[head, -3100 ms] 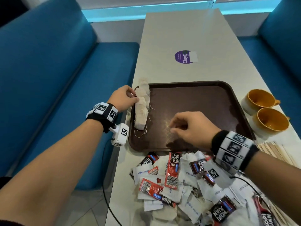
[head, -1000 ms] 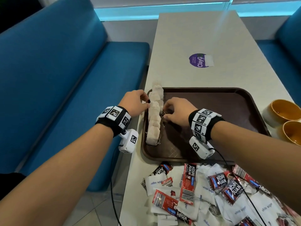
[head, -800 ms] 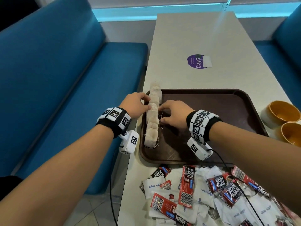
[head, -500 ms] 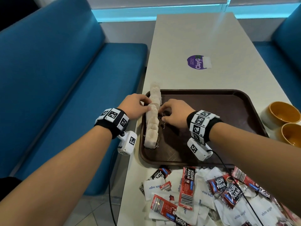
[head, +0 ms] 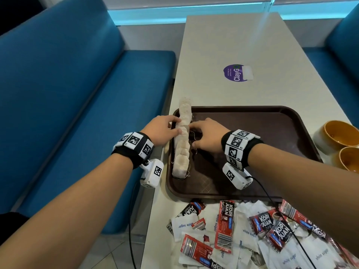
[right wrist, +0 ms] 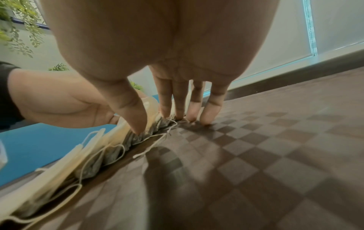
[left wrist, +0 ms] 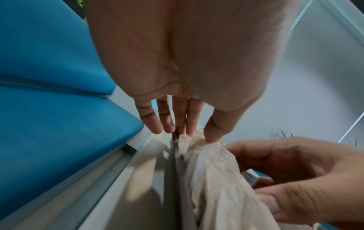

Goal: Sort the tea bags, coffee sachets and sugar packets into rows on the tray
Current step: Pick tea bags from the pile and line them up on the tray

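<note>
A row of beige tea bags stands on edge along the left side of the brown tray. My left hand presses the row from the left, fingers straight down at the tray rim and thumb on the tea bags. My right hand presses from the right. Its fingertips rest on the checkered tray floor at the foot of the tea bags, and its thumb lies on them. Red coffee sachets and white sugar packets lie mixed in a pile in front of the tray.
Two ochre cups stand right of the tray. A purple sticker is on the table beyond it. A blue bench runs along the left. My right wrist's cable trails over the pile.
My right hand has moved from the middle of the tray to the right side of the tea bag row. Over the last second both hands squeeze the row, which now stands straighter.
</note>
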Available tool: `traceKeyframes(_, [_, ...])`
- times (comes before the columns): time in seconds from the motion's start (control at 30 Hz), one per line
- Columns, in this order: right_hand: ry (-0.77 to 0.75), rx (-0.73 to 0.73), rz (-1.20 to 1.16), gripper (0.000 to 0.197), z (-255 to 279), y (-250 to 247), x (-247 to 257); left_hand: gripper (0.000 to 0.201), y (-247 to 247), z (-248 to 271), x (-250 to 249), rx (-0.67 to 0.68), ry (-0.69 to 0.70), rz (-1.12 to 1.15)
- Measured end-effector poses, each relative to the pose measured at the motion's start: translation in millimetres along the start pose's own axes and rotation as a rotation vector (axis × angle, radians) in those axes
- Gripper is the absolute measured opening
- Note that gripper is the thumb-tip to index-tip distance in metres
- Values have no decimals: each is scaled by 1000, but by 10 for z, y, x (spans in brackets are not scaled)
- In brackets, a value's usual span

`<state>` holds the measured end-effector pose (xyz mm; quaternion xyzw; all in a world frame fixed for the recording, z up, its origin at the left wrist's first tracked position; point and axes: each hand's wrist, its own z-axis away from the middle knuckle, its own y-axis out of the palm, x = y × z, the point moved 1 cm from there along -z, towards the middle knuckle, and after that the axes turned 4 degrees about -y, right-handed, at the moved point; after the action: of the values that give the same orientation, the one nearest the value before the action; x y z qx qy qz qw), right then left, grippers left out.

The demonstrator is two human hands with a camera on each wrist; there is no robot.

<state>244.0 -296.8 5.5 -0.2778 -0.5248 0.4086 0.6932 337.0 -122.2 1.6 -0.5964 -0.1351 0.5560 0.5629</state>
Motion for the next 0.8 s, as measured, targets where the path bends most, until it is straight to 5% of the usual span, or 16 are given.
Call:
traceKeyframes(0.33, [-10, -83, -80, 61, -61, -7, 17, 41, -29, 49, -19, -27, 6, -9])
traceKeyframes(0.67, [-31, -26, -11, 97, -108, 16, -10, 42, 22, 127, -1, -16, 30, 19])
traceKeyframes(0.8, [-4, -75, -42, 79, -45, -26, -24, 38, 0, 171, -13, -66, 40, 83])
